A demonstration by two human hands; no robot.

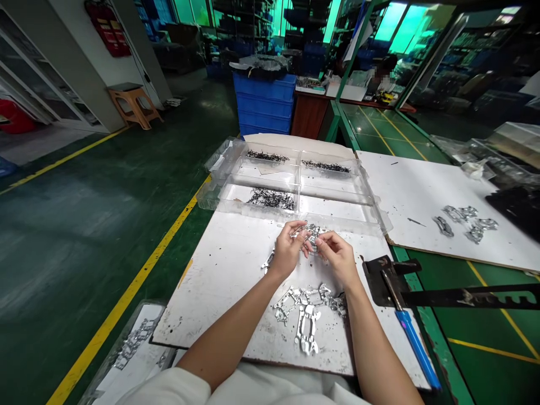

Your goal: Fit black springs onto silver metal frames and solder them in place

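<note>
Holds a silvery metal part [313, 232] between the two hands, over the white board [219, 253] and just beside the near wall of a clear plastic tray [299, 185]. Pinches the left side of it with curled thumb and fingers of the left hand [287, 250], and grips the right edge between thumb and forefinger of the right hand [340, 254]. Gives no sure view of any small black piece at the fingertips.

Appears, as a judgement, partway through work on this one part, with both hands engaged and nothing let go. Shows more loose metal parts [307, 329] nearer the body, some by the right forearm, plus another metal part [268, 260] beside the left hand. Offers no clear sign for sorting finished from unfinished among them, so allows no count of work done or left. Shows plenty of thin black pieces [272, 198] in the tray's near-left compartment, with further heaps in both far compartments.

Farther right, includes a group of metal parts [476, 225] on a second white board [396, 191], a blue-handled tool [417, 349] and a black notched bar [472, 296]. Low on the left, reveals more metal parts [135, 343] below board level. Beyond the tray, takes in stacked blue crates [265, 104], a stool [133, 104] and a person [382, 81] at a far bench.
</note>
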